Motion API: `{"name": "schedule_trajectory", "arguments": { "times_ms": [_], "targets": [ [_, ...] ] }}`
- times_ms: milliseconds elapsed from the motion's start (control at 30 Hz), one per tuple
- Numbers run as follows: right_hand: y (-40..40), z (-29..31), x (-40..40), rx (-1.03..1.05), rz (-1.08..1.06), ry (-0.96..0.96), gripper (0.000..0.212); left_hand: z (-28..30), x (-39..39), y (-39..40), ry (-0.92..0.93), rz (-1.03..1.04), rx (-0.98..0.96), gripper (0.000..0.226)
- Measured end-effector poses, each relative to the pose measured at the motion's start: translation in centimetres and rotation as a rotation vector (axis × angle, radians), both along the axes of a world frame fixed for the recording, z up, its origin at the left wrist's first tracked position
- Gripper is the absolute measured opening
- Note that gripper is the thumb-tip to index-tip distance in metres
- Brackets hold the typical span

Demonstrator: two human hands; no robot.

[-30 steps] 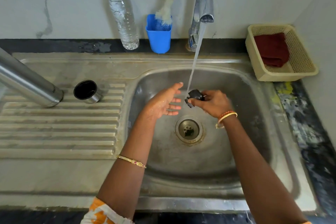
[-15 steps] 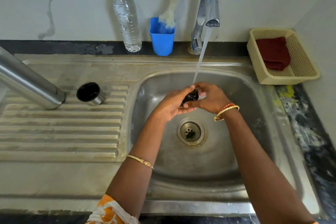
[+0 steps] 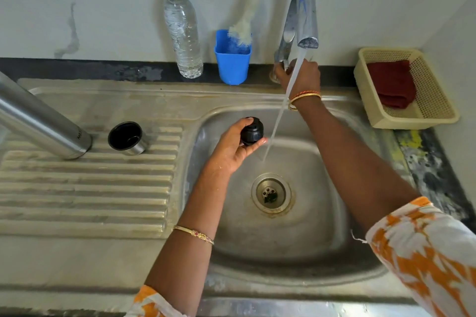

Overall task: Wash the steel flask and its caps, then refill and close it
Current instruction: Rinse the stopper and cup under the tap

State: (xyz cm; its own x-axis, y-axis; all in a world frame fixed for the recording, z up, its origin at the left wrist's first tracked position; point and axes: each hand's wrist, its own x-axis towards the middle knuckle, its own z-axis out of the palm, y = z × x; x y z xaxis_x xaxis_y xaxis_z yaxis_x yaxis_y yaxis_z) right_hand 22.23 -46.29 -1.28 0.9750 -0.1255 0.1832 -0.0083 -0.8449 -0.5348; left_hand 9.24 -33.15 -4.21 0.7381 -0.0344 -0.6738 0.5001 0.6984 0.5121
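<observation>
Steel flask (image 3: 43,121) lies on its side on the ribbed draining board at the bench's left edge, smooth brushed cylinder, mouth end out of frame. Just beside its base I see the steel outer cap (image 3: 126,138), a short cup with a black lining, open side tilted toward the camera. The black plastic inner cap (image 3: 252,131), round and ridged, is pinched between thumb and fingertips of my left hand (image 3: 233,148) over the sink's back-left corner, just left of the falling water stream (image 3: 280,108) and not in it. My right hand (image 3: 300,76) is curled round the base of the chrome tap (image 3: 301,20) at the bench's back edge; water is running. Steel sink basin (image 3: 322,226) is dull and wet, round drain (image 3: 271,193) in the middle. Along the back edge: clear ribbed plastic bottle (image 3: 183,33) with a teal cap, almost full of water; blue plastic cup (image 3: 232,62) holding a white fluffy bottle brush (image 3: 244,26). Back-right corner: cream mesh basket (image 3: 435,100) with a folded dark red cloth (image 3: 392,82) in it.
</observation>
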Motion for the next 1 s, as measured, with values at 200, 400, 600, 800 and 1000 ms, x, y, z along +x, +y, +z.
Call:
{"name": "schedule_trajectory", "arguments": {
  "times_ms": [200, 400, 600, 800, 1000],
  "targets": [
    [-0.2, 0.2, 0.1, 0.183, -0.021, 0.092, 0.045, 0.1, 0.2, -0.2, -0.01, 0.022, -0.049, 0.013],
    [-2.9, -0.5, -6.8, 0.472, 0.07, 0.334, 0.03, 0.5, -0.7, -0.3, -0.006, -0.075, 0.037, 0.022],
    [-1.2, 0.4, -16.1, 0.238, 0.577, 0.47, 0.068, 1.2, -4.7, 0.8, -0.06, -0.407, 0.314, 0.035],
    [-0.3, 1.3, -18.7, 0.593, 0.484, 0.559, 0.047, 1.8, -8.5, 3.5, -0.087, -0.45, 0.422, 0.06],
    [2.2, -1.4, -21.5, -0.014, 0.034, 0.415, 0.056, 2.2, -11.3, 7.5, -0.179, -0.36, 0.798, 0.02]
  ]
}}
